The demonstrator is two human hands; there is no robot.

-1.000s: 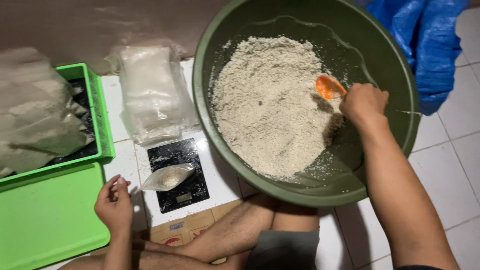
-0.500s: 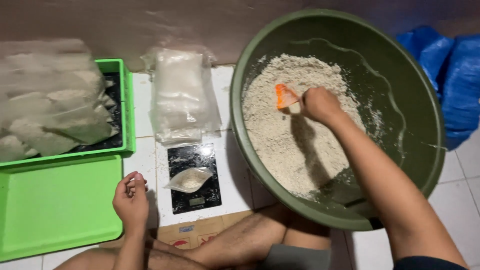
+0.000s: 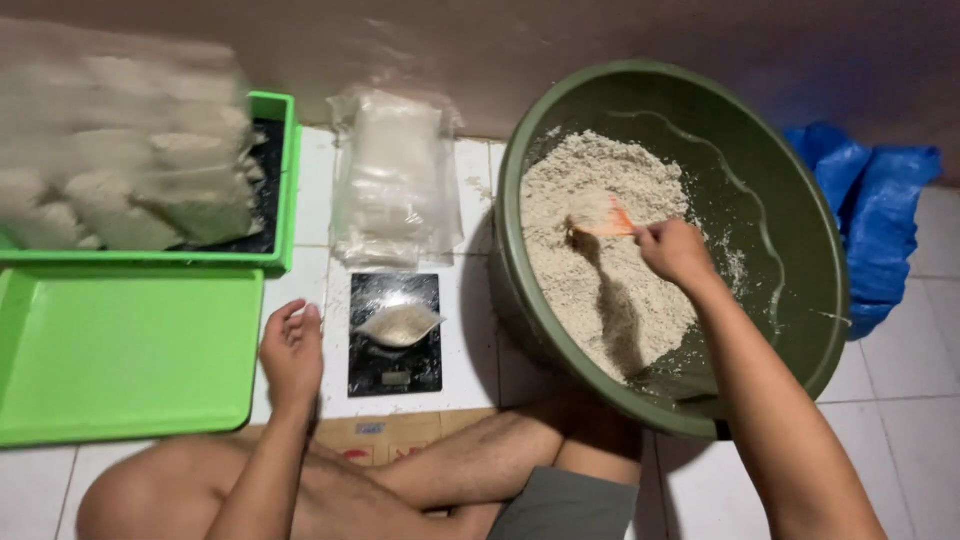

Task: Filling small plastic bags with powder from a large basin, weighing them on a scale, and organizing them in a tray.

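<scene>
My right hand (image 3: 675, 252) grips an orange scoop (image 3: 607, 217) heaped with pale coarse grain, lifted just above the grain pile (image 3: 600, 245) inside a big green basin (image 3: 810, 330). My left hand (image 3: 292, 352) rests open and empty on the tiled floor, just left of a black scale (image 3: 394, 358). A small clear bag partly filled with grain (image 3: 398, 324) lies on the scale. A stack of empty clear plastic bags (image 3: 395, 180) lies behind the scale.
A green crate (image 3: 282, 150) at the left holds several filled bags of grain (image 3: 120, 170). Its green lid or tray (image 3: 120, 350) lies flat in front of it. Blue plastic sheeting (image 3: 880, 220) sits right of the basin. My crossed legs are at the bottom.
My right hand has moved the scoop leftwards across the basin and raised it loaded with grain. The view has shifted left. My left hand has stayed beside the scale.
</scene>
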